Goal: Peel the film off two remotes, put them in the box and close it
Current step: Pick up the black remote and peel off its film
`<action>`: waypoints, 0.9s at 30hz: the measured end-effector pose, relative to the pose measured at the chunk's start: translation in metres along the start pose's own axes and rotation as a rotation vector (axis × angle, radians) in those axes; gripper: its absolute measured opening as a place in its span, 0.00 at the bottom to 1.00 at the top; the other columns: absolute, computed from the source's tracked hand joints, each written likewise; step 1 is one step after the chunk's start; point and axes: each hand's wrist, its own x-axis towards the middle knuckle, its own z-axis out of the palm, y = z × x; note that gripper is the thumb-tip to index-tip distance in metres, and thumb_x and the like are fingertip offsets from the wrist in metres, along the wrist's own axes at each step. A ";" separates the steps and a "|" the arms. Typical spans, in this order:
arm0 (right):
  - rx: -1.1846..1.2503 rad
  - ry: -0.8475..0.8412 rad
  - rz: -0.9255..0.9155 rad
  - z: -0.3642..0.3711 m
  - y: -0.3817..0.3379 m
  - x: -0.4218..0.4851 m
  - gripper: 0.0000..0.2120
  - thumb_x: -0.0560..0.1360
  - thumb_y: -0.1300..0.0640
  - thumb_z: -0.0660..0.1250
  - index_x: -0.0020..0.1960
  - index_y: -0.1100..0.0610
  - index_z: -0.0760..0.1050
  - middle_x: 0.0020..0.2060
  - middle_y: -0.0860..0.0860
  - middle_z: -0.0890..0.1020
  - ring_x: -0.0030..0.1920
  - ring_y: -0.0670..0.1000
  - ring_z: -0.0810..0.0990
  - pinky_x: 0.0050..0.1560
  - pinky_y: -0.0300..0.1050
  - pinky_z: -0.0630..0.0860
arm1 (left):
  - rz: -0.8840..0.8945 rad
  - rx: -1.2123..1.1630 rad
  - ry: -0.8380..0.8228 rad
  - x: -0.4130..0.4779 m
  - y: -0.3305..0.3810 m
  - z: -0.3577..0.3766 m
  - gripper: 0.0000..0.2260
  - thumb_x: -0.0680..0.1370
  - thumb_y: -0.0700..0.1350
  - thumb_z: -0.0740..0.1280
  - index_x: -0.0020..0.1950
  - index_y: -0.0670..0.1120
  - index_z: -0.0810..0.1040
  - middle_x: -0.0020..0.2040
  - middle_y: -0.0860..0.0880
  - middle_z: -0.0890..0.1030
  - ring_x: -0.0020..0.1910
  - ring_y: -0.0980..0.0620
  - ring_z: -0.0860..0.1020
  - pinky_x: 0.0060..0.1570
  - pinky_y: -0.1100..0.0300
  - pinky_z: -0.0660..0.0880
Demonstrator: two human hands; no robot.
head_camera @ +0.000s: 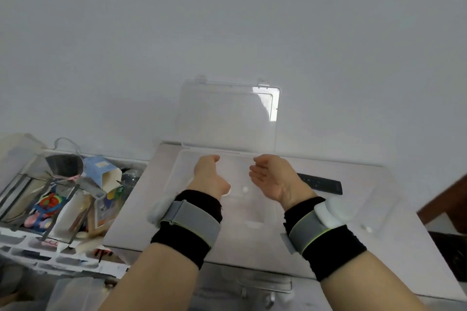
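A clear plastic box [255, 217] sits open on the pale table, its transparent lid [227, 113] standing upright against the wall. My left hand [211, 177] hovers over the box's left part with fingers curled and nothing visible in it. Over the box's right part is my right hand [271, 179], palm turned inward, fingers loosely apart, holding nothing. A black remote [321, 182] lies on the table just right of my right hand, partly hidden by the wrist. I see no second remote. Both wrists wear black bands with grey straps.
A crate of clutter [65, 192] with cartons, a bottle and toys stands left of the table. A second clear container [379, 209] lies at the table's right side. A dark wooden piece [447, 199] juts in at the right edge. White wall rises behind.
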 end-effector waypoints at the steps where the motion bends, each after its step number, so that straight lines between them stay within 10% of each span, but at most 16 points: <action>1: 0.018 -0.003 -0.030 -0.009 -0.004 -0.003 0.05 0.77 0.63 0.63 0.49 0.64 0.75 0.50 0.60 0.78 0.51 0.57 0.76 0.59 0.46 0.74 | -0.012 -0.021 0.016 0.003 -0.002 0.004 0.24 0.79 0.42 0.63 0.75 0.43 0.64 0.76 0.41 0.62 0.75 0.42 0.62 0.71 0.47 0.60; 10: -0.065 0.336 -0.325 -0.101 -0.022 -0.021 0.07 0.77 0.67 0.58 0.43 0.62 0.73 0.37 0.58 0.79 0.35 0.55 0.78 0.40 0.45 0.77 | 0.046 -0.021 -0.255 -0.016 -0.047 0.049 0.07 0.79 0.37 0.60 0.53 0.38 0.75 0.52 0.44 0.80 0.47 0.46 0.80 0.47 0.54 0.77; 18: -0.745 0.981 -0.220 -0.224 -0.009 0.001 0.25 0.73 0.54 0.67 0.66 0.61 0.67 0.66 0.61 0.71 0.66 0.64 0.68 0.63 0.56 0.66 | 0.004 0.282 -0.510 -0.042 -0.107 0.100 0.03 0.79 0.38 0.64 0.47 0.40 0.75 0.44 0.42 0.82 0.42 0.44 0.80 0.49 0.53 0.79; 27: -1.196 0.888 -0.108 -0.282 -0.005 0.017 0.39 0.62 0.36 0.72 0.62 0.58 0.63 0.59 0.58 0.76 0.61 0.61 0.72 0.60 0.54 0.66 | -0.085 0.284 -0.412 -0.032 -0.174 0.136 0.05 0.79 0.40 0.63 0.47 0.40 0.75 0.45 0.42 0.81 0.45 0.45 0.79 0.55 0.50 0.76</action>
